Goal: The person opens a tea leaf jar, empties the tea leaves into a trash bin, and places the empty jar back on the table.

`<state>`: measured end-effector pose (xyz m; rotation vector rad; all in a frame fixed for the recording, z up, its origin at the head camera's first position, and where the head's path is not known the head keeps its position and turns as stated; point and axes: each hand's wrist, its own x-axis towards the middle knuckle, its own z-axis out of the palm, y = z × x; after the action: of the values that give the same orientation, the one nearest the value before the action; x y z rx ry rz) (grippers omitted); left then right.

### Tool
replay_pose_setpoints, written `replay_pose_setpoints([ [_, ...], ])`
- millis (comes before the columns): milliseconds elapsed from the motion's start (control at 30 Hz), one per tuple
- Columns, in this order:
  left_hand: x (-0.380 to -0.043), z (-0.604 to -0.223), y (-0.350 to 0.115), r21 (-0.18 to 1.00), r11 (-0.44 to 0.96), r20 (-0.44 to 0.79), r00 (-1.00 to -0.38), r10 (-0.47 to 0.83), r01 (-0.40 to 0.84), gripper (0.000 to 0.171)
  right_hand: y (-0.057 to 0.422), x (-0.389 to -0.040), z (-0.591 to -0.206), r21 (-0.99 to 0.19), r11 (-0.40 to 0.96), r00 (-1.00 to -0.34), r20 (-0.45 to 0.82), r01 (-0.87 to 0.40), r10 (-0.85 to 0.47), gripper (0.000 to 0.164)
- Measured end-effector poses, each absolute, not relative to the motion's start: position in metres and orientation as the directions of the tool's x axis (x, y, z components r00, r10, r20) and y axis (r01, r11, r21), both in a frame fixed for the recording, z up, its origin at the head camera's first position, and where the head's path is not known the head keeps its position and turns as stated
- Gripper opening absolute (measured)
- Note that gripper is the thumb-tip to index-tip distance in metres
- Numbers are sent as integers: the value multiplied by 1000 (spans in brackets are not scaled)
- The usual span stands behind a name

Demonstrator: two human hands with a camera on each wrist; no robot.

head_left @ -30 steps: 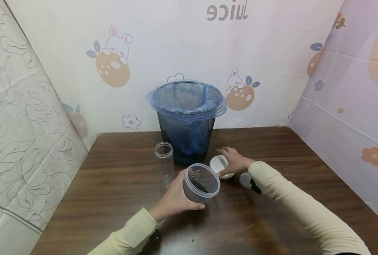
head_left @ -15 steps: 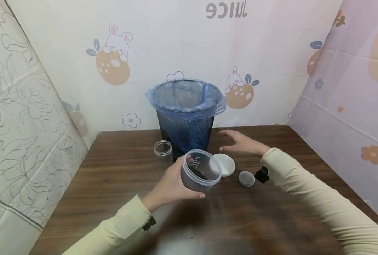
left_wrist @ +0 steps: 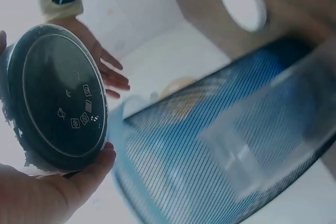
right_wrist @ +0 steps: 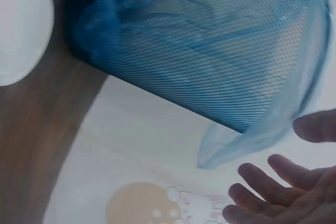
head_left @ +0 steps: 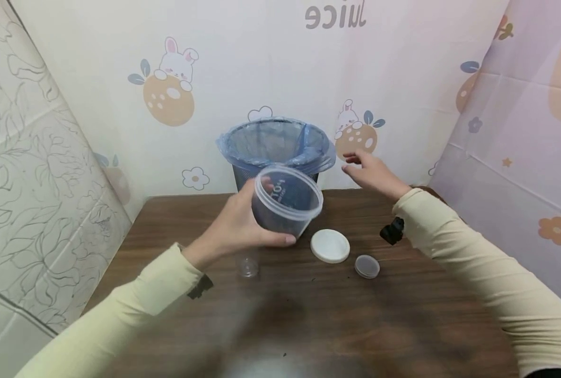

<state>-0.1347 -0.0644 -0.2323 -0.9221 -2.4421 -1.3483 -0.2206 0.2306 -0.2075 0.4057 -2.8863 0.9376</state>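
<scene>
In the head view my left hand (head_left: pixel 235 223) grips a clear plastic tub (head_left: pixel 285 199) by its side, raised above the table in front of the bin. Its mouth tilts up toward the camera, and white print shows on the wall. The left wrist view shows the tub's dark round base (left_wrist: pixel 63 98) with small recycling-type marks. My right hand (head_left: pixel 372 172) is raised beside the bin's right rim, fingers spread loosely with nothing in them. Behind the tub stands the mesh waste bin (right_wrist: pixel 220 66), lined with a blue bag (head_left: pixel 238 152) folded over its rim.
A white round lid (head_left: pixel 330 245) and a smaller translucent lid (head_left: pixel 367 266) lie on the brown table (head_left: pixel 403 315). A clear jar (head_left: pixel 248 268) stands left of the bin, mostly hidden by my left hand. A patterned wall covering (head_left: pixel 205 94) rises behind the table.
My left hand has lifted the tub up and forward toward the bin's rim. My right hand has let go of the white lid and risen beside the bin.
</scene>
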Motion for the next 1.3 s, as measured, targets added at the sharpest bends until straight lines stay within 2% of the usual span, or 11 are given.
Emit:
replay_pose_setpoints([
  [200,-154,-196,-69,695,323,485,-750,449,643,96,220,-233,-190,-648,709,-959,228,-279,-170,49],
  [300,-163,-184,-71,681,358,486,-760,431,639,97,215,-240,-183,-666,688,-956,241,-289,-169,51],
  [500,-183,-164,-74,665,377,491,-758,430,645,90,207,-254,-174,-620,738,-961,227,-266,-155,53],
  [700,-202,-148,-76,725,427,399,-835,378,540,83,200,-267,-169,-601,761,-969,189,-242,-159,57],
  [933,-223,-140,-73,713,579,287,-918,272,395,95,187,-283,-175,-670,699,-969,163,-248,-187,59],
  [1100,-239,-139,-75,644,655,283,-918,277,396,102,178,-290,-179,-686,696,-977,126,-213,-174,58],
  [1300,-256,-139,-79,573,696,320,-900,296,433,99,171,-294,-188,-723,664,-981,110,-190,-161,54],
])
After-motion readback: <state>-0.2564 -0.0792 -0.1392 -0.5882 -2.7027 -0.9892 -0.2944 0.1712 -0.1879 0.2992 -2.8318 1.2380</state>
